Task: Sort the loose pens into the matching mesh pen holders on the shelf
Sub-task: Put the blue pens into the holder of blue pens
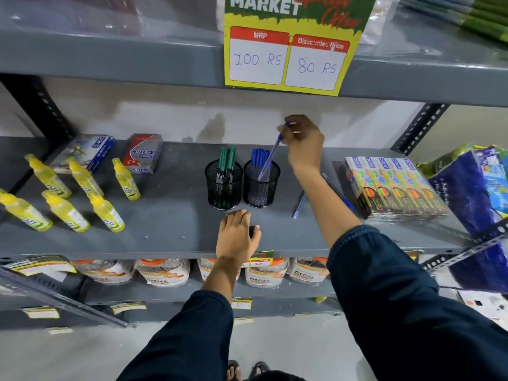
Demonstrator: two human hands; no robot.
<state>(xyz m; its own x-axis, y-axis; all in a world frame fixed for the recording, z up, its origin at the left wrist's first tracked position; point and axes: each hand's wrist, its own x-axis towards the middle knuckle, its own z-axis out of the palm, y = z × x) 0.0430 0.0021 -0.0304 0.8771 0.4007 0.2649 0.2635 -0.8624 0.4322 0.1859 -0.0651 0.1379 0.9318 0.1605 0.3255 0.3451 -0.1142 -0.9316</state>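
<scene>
Fingers (292,127) of the right hand (303,141) pinch a blue pen (270,156) — its tip inside the right holder (261,185) mid-shelf. Left hand (237,235) rests flat near the shelf's (165,229) front edge, fingers loosely together. Green pens (226,160) fill the left holder (224,188); loose pens (299,204) lie rightward.

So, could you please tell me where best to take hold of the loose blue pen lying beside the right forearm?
Probably pinch the loose blue pen at its near, lower end, coming from above and the left: it lies flat, and the right forearm covers its far end.
</scene>
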